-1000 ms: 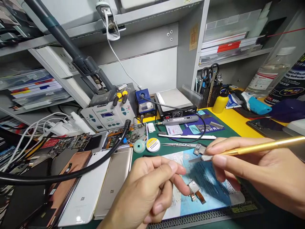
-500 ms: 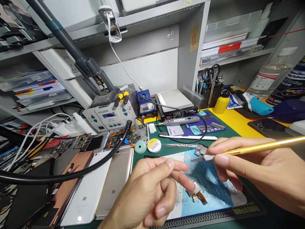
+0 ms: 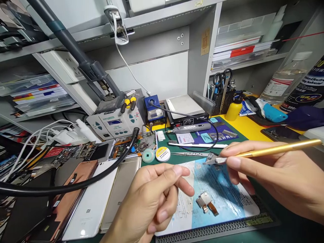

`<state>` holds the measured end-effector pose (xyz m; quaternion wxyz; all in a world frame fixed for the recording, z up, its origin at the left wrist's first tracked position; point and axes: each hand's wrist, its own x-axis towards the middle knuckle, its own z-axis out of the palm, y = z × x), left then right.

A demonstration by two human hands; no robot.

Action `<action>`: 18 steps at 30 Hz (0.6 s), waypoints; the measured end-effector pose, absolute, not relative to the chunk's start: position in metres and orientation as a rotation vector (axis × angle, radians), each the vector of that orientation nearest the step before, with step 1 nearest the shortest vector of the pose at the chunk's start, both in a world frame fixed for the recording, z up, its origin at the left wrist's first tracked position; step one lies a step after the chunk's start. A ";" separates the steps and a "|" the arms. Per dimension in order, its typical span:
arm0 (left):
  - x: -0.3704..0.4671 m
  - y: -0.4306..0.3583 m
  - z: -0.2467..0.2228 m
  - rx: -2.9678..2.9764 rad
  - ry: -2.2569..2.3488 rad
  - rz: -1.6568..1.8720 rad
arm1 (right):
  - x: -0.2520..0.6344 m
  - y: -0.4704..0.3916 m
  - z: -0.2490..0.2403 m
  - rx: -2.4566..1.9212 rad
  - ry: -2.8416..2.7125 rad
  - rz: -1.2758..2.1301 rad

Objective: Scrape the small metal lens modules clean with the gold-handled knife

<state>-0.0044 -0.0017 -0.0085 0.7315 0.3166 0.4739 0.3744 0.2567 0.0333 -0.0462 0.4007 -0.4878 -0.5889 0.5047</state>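
Note:
My right hand [image 3: 273,179] grips a gold-handled craft knife [image 3: 265,151], its blade pointing left above a blue and white sheet [image 3: 225,199]. A small metal part with a brown flex strip [image 3: 206,201] lies on that sheet, untouched. My left hand [image 3: 149,202] hovers just left of the part with its fingers loosely curled and nothing in them; its fingertips are a short way from the part.
Several phones [image 3: 88,206] lie back-up at the left under a black hose [image 3: 76,184]. Behind stand a soldering station [image 3: 113,123], a round tin [image 3: 162,154], tweezers [image 3: 189,154], a rotary tool [image 3: 192,127], a yellow bottle [image 3: 234,108] and a scissor holder [image 3: 222,98].
My left fingers lifted off the small metal part, which now lies free on the sheet. The knife in my right hand rose slightly.

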 end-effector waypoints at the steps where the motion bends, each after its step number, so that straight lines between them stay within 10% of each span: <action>1: -0.005 -0.001 -0.008 0.691 1.045 0.847 | 0.257 0.034 -0.046 -1.235 -1.491 1.266; 18: -0.032 -0.017 0.002 0.808 0.832 1.275 | 0.249 0.047 -0.031 -1.185 -1.366 1.292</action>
